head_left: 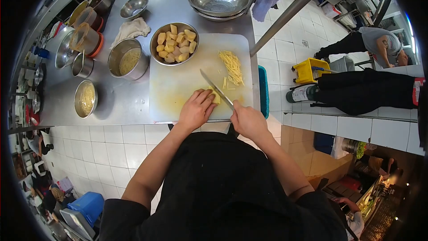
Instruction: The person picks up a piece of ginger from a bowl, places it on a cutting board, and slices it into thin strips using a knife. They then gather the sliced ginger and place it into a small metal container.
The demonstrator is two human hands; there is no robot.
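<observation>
On the white cutting board (174, 85), my left hand (197, 107) presses its fingers down on a yellow potato piece (216, 97). My right hand (247, 119) grips the handle of a knife (216, 88), whose blade slants up and left beside the piece. A pile of thin potato strips (231, 67) lies on the board's right side, with a few loose strips below it. At the board's upper left corner is a metal bowl (156, 52) of peeled potato chunks (176, 44).
Left of the board stand a metal pot (112, 64) and a smaller bowl (77, 102) holding pale strips. A cloth (133, 30) lies behind the pot. Stacked bowls (219, 1) sit at the back. A person (379, 44) is at the far right, near a yellow bucket (305, 71).
</observation>
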